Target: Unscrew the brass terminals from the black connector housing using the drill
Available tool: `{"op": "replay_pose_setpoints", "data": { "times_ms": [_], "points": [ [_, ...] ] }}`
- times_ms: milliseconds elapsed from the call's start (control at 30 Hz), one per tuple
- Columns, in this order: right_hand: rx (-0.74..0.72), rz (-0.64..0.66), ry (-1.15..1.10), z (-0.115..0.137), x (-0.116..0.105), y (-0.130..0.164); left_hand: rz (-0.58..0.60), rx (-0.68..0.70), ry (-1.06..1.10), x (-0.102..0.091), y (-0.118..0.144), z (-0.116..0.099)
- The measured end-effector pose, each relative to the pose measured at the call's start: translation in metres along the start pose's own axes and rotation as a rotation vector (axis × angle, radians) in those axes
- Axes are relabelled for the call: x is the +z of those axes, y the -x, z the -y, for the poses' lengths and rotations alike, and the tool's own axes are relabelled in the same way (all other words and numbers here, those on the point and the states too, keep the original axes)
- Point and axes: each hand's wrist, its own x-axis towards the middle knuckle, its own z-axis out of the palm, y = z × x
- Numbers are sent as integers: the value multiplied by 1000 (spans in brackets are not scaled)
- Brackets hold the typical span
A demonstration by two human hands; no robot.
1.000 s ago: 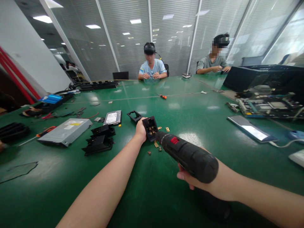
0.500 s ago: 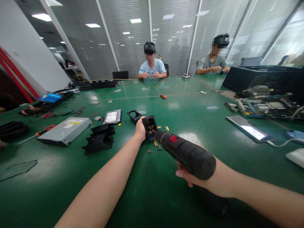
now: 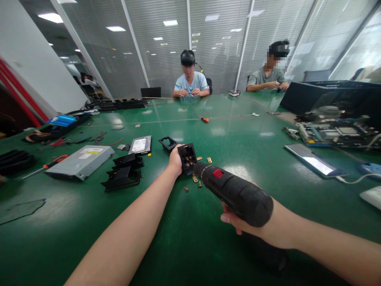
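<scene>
My left hand (image 3: 176, 160) is closed on a small black plastic housing (image 3: 192, 150), tilted so its open side faces me. Brass parts show inside it. In my right hand (image 3: 238, 221) is a black cordless drill (image 3: 238, 190) with a red switch on top, its front end at the housing's lower right edge. Whether the bit touches a screw is hidden. Brass plates (image 3: 209, 160) and loose screws (image 3: 186, 189) lie on the table around the housing. A black frame (image 3: 167, 143) sits just behind my left hand.
Left of my arm lie black plastic pieces (image 3: 125, 178), a silver drive (image 3: 80, 161), a hard disk (image 3: 140, 145) and a screwdriver (image 3: 44, 167). A phone (image 3: 312, 159) and a circuit board (image 3: 339, 133) are at right. An orange-handled screwdriver (image 3: 204, 119) lies farther back. Two people sit across the table.
The view has shifted very slightly. Both hands, the housing and the drill stay in nearly the same place.
</scene>
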Motion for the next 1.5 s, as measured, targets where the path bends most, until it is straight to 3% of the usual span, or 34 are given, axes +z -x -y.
{"op": "replay_pose_setpoints", "data": {
  "times_ms": [367,667,1000,1500],
  "points": [
    [-150,-72,68,1,1,0,22,-31,-8,4,10,-2],
    [-116,-50,13,6,4,1,59,-17,17,3,15,-4],
    [28,-116,-45,3,13,0,79,-7,59,-1,12,-4],
    [-77,-65,-80,11,9,1,71,-7,74,-1,12,-4]
  ]
}}
